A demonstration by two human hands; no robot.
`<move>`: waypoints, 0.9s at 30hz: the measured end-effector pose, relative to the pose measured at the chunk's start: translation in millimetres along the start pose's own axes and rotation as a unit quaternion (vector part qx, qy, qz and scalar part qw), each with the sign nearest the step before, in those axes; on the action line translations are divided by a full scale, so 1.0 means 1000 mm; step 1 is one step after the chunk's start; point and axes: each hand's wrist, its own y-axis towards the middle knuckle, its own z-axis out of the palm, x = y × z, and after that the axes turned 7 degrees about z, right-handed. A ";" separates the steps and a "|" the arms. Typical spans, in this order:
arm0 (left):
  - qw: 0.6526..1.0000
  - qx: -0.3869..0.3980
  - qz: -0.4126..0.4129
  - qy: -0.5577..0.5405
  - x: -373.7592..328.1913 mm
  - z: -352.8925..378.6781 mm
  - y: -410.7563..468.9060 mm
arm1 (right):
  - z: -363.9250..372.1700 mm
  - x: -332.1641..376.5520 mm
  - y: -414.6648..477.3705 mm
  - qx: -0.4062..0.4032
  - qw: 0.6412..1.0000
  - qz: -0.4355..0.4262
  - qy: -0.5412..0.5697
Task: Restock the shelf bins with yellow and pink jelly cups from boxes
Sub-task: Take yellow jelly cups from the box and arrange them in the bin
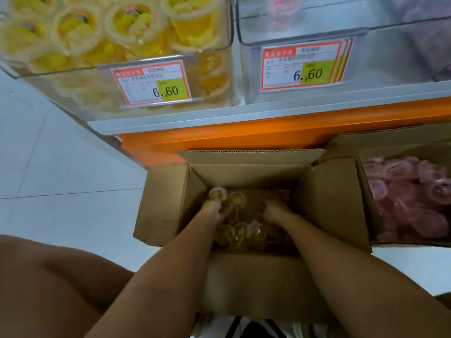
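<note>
Deep in box [244,178], left hand [214,212] and right hand [273,212] apart, grip on yellow cups [236,198] unclear; overfull scoop could spill short of 11 o'clock bin [61,71].

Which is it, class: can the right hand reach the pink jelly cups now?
Probably yes. The right hand is down in the middle box, and the pink jelly cups lie uncovered in the box beside it; only a cardboard flap stands between.
</note>
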 end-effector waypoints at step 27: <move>0.963 0.233 0.093 0.094 -0.029 -0.027 -0.105 | -0.068 0.003 -0.119 0.111 0.753 -0.049 0.647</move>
